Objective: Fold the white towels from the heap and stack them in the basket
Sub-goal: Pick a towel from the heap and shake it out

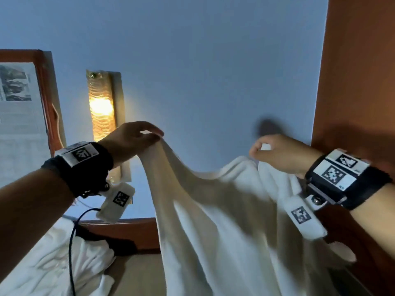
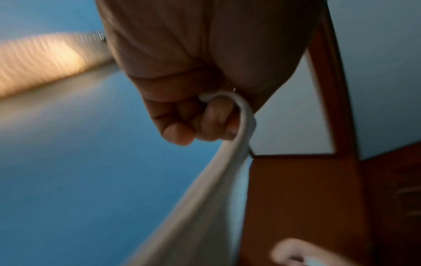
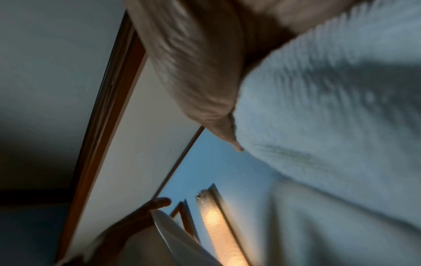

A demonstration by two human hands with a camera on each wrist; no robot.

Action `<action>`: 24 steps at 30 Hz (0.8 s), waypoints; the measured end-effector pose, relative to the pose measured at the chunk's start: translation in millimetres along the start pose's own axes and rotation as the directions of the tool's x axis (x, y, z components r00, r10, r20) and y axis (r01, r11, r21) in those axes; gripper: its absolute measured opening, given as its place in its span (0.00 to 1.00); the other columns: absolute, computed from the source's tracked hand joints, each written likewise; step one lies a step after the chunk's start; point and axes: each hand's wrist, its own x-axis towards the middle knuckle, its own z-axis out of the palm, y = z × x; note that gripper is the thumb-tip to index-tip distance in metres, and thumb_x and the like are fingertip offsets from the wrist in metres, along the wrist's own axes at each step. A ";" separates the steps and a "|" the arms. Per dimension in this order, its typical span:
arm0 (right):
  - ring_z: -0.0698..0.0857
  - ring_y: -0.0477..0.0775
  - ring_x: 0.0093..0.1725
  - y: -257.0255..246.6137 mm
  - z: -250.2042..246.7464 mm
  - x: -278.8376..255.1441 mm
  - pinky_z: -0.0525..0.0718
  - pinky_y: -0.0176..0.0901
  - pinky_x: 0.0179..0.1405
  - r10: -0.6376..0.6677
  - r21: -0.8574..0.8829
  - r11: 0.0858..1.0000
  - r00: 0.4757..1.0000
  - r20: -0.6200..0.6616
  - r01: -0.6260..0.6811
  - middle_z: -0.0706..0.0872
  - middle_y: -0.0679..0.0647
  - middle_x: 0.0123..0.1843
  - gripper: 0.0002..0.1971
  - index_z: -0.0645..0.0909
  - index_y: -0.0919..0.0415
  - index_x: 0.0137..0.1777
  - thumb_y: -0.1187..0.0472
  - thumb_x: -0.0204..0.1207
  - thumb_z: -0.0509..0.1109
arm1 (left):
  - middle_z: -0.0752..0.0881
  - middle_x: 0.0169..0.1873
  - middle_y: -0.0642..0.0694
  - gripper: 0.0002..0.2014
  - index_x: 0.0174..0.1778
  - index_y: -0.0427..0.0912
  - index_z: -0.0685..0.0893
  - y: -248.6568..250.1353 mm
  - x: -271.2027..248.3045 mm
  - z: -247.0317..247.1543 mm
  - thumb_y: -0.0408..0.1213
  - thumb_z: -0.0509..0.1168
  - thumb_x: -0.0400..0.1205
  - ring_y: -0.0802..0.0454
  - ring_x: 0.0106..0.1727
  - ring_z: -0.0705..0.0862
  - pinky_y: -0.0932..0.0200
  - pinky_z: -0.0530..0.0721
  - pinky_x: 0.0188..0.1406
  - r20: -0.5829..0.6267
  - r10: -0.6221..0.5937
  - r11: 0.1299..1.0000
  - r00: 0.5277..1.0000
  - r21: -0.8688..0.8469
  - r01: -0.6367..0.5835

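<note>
You have one white towel [image 1: 213, 221] held up in the air in front of the blue wall, above the bed; it is not on the heap and the basket is nowhere in view. Your left hand [image 1: 130, 139] pinches the towel's top edge between thumb and curled fingers [image 2: 214, 124], with the hem looped over a knuckle. Your right hand [image 1: 282, 154] is closed on the opposite upper part, a bit of white cloth showing inside the fist, though the right wrist view is too blurred to show whether that is a true corner. Between the hands the cloth sags in a deep curve and hangs in loose folds, so judge it soft, limp and light, with a terry pile that should grip well and not slip. It won't hold a shape by itself, so take it by the two top corners on the hem and draw the edge taut before folding. More white towels [image 1: 49, 259] lie crumpled on the bed [image 1: 136, 274] at lower left, beside a dark cable [image 1: 72, 242]
</note>
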 end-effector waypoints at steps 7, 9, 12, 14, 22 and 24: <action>0.81 0.42 0.31 -35.8 6.3 1.3 0.78 0.34 0.28 0.118 0.673 0.739 0.990 -0.079 -0.035 0.85 0.47 0.37 0.05 0.87 0.54 0.44 0.59 0.81 0.73 | 0.72 0.20 0.45 0.08 0.55 0.39 0.83 71.5 2.0 55.9 0.26 0.61 0.87 0.54 0.18 0.68 0.66 0.66 0.17 0.330 0.110 0.869 0.938 -0.490 0.070; 0.84 0.42 0.31 -44.7 6.7 -3.4 0.82 0.34 0.28 0.108 0.760 0.649 0.992 -0.066 -0.020 0.86 0.50 0.38 0.04 0.88 0.57 0.46 0.61 0.82 0.72 | 0.73 0.26 0.42 0.08 0.51 0.39 0.84 81.3 3.3 67.0 0.27 0.60 0.88 0.54 0.22 0.72 0.66 0.73 0.20 0.302 0.098 0.830 0.948 -0.550 0.089; 0.87 0.47 0.35 -50.6 9.5 -9.2 0.87 0.38 0.35 0.079 0.829 0.560 0.996 -0.052 -0.001 0.86 0.55 0.40 0.04 0.87 0.63 0.48 0.64 0.81 0.72 | 0.75 0.32 0.40 0.10 0.47 0.37 0.85 85.3 7.4 71.4 0.27 0.58 0.88 0.51 0.27 0.77 0.63 0.83 0.29 0.238 0.085 0.778 0.967 -0.623 0.085; 0.89 0.50 0.39 -52.0 14.0 -12.5 0.89 0.40 0.39 0.071 0.865 0.502 0.997 -0.037 -0.004 0.87 0.58 0.42 0.03 0.88 0.65 0.48 0.66 0.81 0.72 | 0.76 0.34 0.39 0.09 0.47 0.36 0.85 85.1 8.4 70.0 0.26 0.60 0.87 0.48 0.29 0.81 0.59 0.88 0.37 0.230 0.089 0.747 0.969 -0.659 0.087; 0.92 0.59 0.51 -68.4 25.1 -22.1 0.90 0.46 0.50 -0.063 0.927 0.376 0.998 0.020 0.005 0.91 0.63 0.47 0.14 0.86 0.70 0.55 0.80 0.77 0.63 | 0.87 0.42 0.39 0.19 0.57 0.32 0.83 74.5 -2.1 51.2 0.17 0.60 0.71 0.47 0.42 0.87 0.57 0.87 0.49 0.290 0.174 0.718 0.941 -0.692 0.080; 0.92 0.61 0.54 -72.2 28.2 -23.1 0.90 0.47 0.53 -0.094 0.933 0.359 0.995 0.035 0.001 0.91 0.66 0.50 0.21 0.85 0.71 0.56 0.85 0.73 0.57 | 0.86 0.41 0.41 0.16 0.56 0.33 0.83 71.6 -7.4 49.0 0.13 0.61 0.77 0.49 0.42 0.87 0.59 0.87 0.51 0.250 0.192 0.759 0.949 -0.651 0.018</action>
